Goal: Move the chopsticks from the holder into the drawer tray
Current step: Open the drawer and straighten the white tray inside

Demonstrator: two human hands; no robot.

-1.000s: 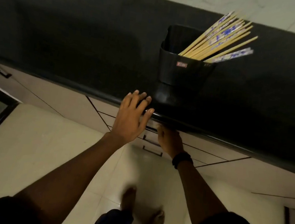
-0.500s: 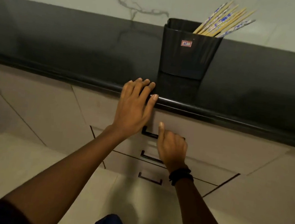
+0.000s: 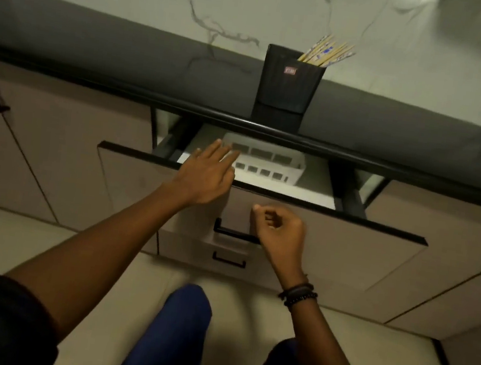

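Our left hand (image 3: 206, 175), fingers straight and slightly fanned, hovers over the front lip of the open drawer (image 3: 332, 242), tips toward the white tray (image 3: 269, 163) inside. Our right hand (image 3: 280, 232), fingers curled on nothing, hangs by the right end of the drawer handle (image 3: 233, 234). The chopsticks (image 3: 328, 52) stand in the black holder (image 3: 288, 88) on the tabletop (image 3: 127, 56), upper centre of the frame, leaning up and to the right. They lie almost straight above the right hand and up-right of the left; we judge the right the likelier reach.
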